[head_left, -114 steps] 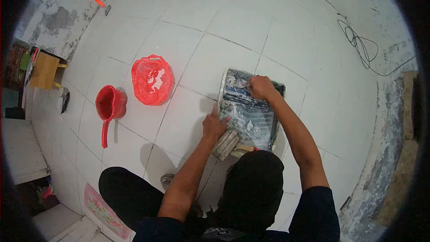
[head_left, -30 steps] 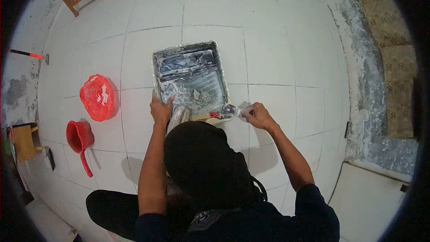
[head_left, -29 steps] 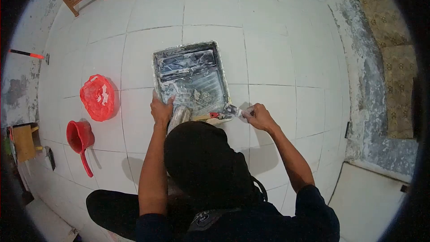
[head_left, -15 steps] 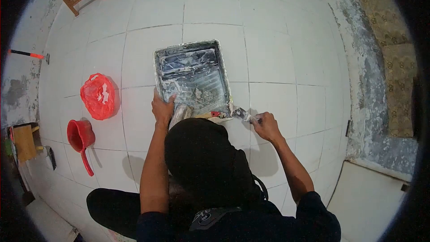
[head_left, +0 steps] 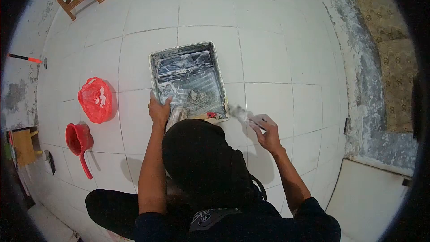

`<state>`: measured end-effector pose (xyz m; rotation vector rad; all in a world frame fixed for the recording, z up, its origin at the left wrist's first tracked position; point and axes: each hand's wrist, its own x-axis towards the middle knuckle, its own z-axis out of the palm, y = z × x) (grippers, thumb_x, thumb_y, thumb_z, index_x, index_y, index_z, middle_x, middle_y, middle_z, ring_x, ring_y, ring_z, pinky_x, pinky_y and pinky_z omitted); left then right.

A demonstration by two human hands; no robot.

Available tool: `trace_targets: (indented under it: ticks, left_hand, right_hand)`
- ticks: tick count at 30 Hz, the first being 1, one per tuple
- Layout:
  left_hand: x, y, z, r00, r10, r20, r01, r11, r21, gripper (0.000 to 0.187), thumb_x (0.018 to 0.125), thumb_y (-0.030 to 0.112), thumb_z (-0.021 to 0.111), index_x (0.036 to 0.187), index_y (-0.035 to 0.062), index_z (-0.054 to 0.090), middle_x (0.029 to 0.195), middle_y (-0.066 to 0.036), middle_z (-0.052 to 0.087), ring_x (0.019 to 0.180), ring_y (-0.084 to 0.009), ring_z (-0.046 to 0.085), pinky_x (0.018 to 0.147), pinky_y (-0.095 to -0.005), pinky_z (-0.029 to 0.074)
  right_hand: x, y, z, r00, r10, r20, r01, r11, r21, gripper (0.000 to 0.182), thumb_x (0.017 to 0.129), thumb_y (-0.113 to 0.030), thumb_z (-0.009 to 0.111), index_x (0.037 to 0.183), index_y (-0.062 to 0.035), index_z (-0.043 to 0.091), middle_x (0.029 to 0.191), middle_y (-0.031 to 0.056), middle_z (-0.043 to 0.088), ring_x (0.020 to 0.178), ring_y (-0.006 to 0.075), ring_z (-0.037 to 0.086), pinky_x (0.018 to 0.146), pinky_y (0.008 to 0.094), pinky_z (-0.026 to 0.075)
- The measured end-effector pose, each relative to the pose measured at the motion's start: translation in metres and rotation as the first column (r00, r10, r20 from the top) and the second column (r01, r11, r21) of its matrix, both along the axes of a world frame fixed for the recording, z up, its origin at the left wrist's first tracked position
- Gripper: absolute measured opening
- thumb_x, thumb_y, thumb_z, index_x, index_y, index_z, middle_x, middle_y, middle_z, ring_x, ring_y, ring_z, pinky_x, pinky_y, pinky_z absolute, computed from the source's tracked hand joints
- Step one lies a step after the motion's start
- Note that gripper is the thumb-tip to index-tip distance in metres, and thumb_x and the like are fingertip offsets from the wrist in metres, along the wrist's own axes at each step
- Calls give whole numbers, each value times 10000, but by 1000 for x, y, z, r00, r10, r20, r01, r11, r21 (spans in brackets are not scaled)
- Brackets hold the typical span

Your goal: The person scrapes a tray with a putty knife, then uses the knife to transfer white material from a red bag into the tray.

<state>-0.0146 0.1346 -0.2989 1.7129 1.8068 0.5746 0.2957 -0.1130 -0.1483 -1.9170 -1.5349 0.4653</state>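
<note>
Both hands sit low in the view, either side of the near end of a paint tray (head_left: 187,83) that lies on the white tiled floor (head_left: 277,58). The left hand (head_left: 159,111) rests closed on the tray's near left corner, just beside a paint roller (head_left: 177,115) lying at the tray's near edge. The right hand (head_left: 268,132) is off the tray, to its right over bare tile, clamped on a small scraper (head_left: 244,114); the tool is motion-blurred, so its blade edge is hard to make out. The scraper's long axis runs from the hand up and to the left, its blade end pointing at the tray's near right corner and close to it. The tray's own long axis runs away from the person. So the right hand is the one nearer that corner, with the blade between hand and tray.
</note>
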Motion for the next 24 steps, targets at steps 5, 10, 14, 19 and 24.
trace_targets:
  ticks: [5, 10, 14, 19, 24]
  left_hand:
    - [1, -1, 13, 1000, -14, 19, 15, 998, -67, 807, 792, 364, 819, 1434, 45, 447, 1249, -268, 630, 1142, -472, 583, 979, -544, 462]
    - [2, -3, 11, 999, -13, -38, 14, 1000, 21, 811, 795, 367, 818, 1432, 36, 440, 1245, -273, 630, 1148, -479, 583, 972, -546, 461]
    - [2, -3, 12, 999, -25, -36, 25, 1000, 16, 808, 797, 371, 816, 1430, 37, 440, 1233, -272, 636, 1138, -479, 590, 953, -550, 468]
    - [3, -2, 16, 1000, 0, 11, 1, 1000, -26, 810, 787, 383, 819, 1423, 33, 460, 1228, -273, 645, 1127, -478, 605, 953, -540, 479]
    - [2, -2, 10, 999, 3, -44, -1, 1000, 29, 817, 778, 382, 824, 1418, 20, 467, 1215, -287, 649, 1124, -477, 613, 953, -529, 486]
  right_hand:
    - [-9, 2, -14, 1000, 10, 1, -10, 998, -61, 334, 872, -27, 706, 1205, -59, 705, 1044, 152, 675, 905, 341, 668, 787, 372, 540]
    - [-13, 1, -19, 968, -73, -241, 38, 989, -144, 324, 919, -69, 659, 1243, -58, 673, 1034, 155, 688, 893, 328, 671, 785, 392, 543]
    - [-10, 0, -38, 891, -221, -397, 63, 925, -375, 264, 988, -167, 568, 1193, -28, 661, 872, 152, 662, 728, 265, 614, 696, 369, 509]
    - [-8, 25, -60, 962, -123, -244, -11, 876, -482, 287, 996, -243, 554, 1123, -19, 680, 703, 139, 612, 603, 246, 557, 641, 372, 488]
    - [-17, 32, -74, 972, -226, 71, 236, 899, -368, 325, 972, -330, 590, 1095, -75, 749, 793, 218, 705, 737, 396, 692, 718, 485, 542]
